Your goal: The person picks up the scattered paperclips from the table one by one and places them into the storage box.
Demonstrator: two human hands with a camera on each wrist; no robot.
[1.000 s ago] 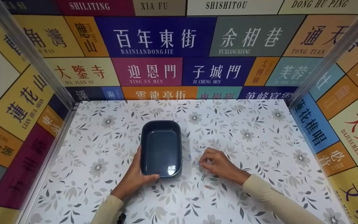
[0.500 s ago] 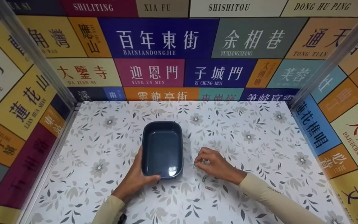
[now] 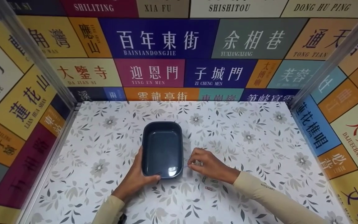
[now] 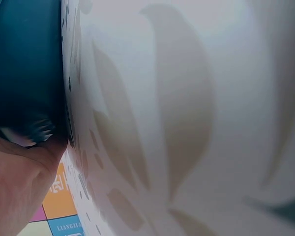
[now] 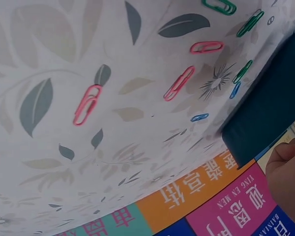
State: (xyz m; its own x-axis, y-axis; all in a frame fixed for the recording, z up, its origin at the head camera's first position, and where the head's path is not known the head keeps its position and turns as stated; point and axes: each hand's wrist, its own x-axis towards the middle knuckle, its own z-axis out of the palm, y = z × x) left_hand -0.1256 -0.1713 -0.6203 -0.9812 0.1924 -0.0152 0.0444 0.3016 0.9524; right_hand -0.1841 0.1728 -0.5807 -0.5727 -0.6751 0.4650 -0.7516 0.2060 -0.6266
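A dark blue rectangular dish lies flat on the patterned tabletop. My left hand holds it at its left near corner, fingers along the side and thumb over the near rim. Close beside the dish's right wall, my right hand has thumb and fingertips brought together; whether a paper clip is between them is too small to tell. Beneath and near it lie several paper clips: red ones, green ones and blue ones. In the head view the hand hides some of these. No clip can be made out inside the dish.
White floral paper covers the table. Printed wall panels with large lettering enclose the back and both sides, with clear corner strips at their joints. A red clip lies somewhat apart from the others.
My right hand has moved left, closer to the dish's right wall, with its fingertips kept together. The left hand and the dish stay in place; the head view has shifted slightly.
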